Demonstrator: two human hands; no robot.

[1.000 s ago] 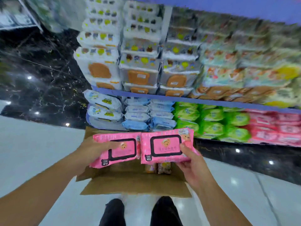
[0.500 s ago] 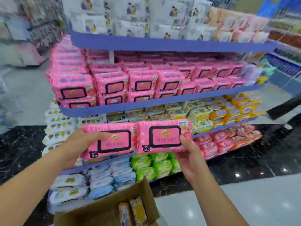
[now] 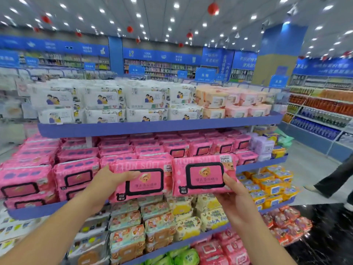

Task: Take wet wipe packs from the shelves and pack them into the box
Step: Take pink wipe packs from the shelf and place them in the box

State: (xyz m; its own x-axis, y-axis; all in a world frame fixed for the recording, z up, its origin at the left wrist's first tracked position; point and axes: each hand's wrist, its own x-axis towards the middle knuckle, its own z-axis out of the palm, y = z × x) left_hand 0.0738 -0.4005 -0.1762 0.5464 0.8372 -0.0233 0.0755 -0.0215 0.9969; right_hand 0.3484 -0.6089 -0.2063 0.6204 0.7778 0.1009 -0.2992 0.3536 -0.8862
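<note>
Pink wet wipe packs fill both hands. The left hand (image 3: pixel 104 181) holds the left pack (image 3: pixel 147 181) by its left end, fingers (image 3: pixel 125 175) closed on it with the thumb lying across the front beside the black-framed lid. The right hand (image 3: pixel 236 200) grips the right pack (image 3: pixel 202 175) at its lower right corner, thumb pressed on the front and the rest tucked behind. Both packs are held side by side, lids facing up toward the camera, their inner edges touching or nearly so. A white price sticker (image 3: pixel 225 159) sits at the top right of the right pack. They are raised in front of the second shelf (image 3: pixel 156 127), which is stacked with matching pink packs (image 3: pixel 76 173). White packs (image 3: pixel 103 100) and peach packs (image 3: pixel 215 100) line the tier above, yellow packs (image 3: pixel 181 207) the tier below, and green packs (image 3: pixel 183 257) the lowest one. A person's dark trouser leg (image 3: pixel 332 178) stands in the aisle at the right
</note>
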